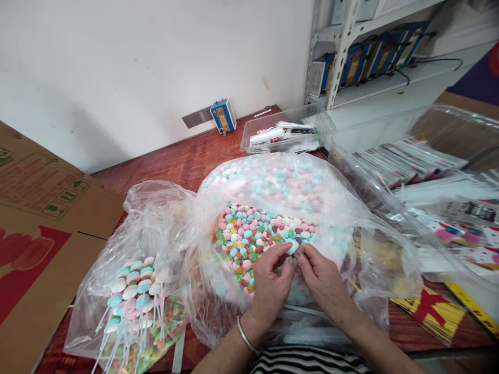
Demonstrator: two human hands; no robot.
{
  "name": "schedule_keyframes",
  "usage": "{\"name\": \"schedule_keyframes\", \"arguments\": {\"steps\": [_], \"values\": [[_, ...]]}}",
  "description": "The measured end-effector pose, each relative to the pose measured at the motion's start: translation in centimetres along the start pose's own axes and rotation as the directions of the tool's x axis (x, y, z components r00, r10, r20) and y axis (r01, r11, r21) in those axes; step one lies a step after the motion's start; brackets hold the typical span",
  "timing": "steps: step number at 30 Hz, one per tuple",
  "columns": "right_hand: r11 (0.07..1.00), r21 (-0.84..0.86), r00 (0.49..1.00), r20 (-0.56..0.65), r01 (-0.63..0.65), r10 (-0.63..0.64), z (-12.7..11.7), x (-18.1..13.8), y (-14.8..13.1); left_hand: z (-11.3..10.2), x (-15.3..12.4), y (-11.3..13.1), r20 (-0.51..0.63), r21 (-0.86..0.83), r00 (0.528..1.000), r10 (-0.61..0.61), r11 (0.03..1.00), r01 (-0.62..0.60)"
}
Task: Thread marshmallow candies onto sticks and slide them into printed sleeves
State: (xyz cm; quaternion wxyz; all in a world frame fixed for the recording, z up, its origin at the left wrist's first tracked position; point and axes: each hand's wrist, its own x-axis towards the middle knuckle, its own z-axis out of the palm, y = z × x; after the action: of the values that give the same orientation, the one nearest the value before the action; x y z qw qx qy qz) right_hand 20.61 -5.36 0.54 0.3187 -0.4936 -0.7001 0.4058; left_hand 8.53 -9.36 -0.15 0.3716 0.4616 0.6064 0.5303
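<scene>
My left hand [271, 275] pinches a small white and pale-blue candy [292, 247] between thumb and fingers. Closed against the candy's right edge are the fingertips of my right hand [322, 275]. Both hands are over a large clear plastic bag [268, 179] whose mouth lies open. Inside it are pink, blue and white oval candies [246, 235] mixed with small red, green, orange and yellow sweets [255, 255]. Below my hands lies a thin white stick [306, 310]. To the left, several layered pastel lollipops [132, 291] on white sticks rest on another clear bag [159, 223].
A cardboard box [89, 208] stands at the left. Behind the bag is a clear tray [249, 145] of pens and tubes. Larger clear bins [390, 195] hold packets and white sticks at the right. A blue device [223, 116] sits against the wall, near metal shelving [338, 57].
</scene>
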Motion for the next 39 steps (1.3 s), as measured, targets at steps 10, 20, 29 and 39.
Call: {"name": "schedule_keyframes", "arguments": {"steps": [10, 20, 29, 39], "values": [[0.986, -0.156, 0.994, 0.101, 0.052, -0.037, -1.9, -0.9, 0.4, -9.8, 4.2, -0.9, 0.023, 0.747, 0.969, 0.247, 0.639, -0.180], [0.964, -0.217, 0.974, 0.202, 0.150, -0.106, -0.2, -1.5, 0.0, -9.4, 4.8, -1.4, 0.179, 0.837, 0.961, 0.211, 0.481, -0.261], [0.956, -0.225, 0.958, 0.255, 0.188, -0.128, 0.8, -1.7, -0.8, -7.6, 3.6, -0.2, -0.058, 0.062, 0.978, -0.198, 0.978, 0.202], [0.943, -0.285, 0.955, 0.283, 0.175, -0.092, 0.4, -1.7, -1.2, -6.7, 3.0, 0.7, -0.044, -0.109, 0.959, -0.280, 0.956, 0.274]]}}
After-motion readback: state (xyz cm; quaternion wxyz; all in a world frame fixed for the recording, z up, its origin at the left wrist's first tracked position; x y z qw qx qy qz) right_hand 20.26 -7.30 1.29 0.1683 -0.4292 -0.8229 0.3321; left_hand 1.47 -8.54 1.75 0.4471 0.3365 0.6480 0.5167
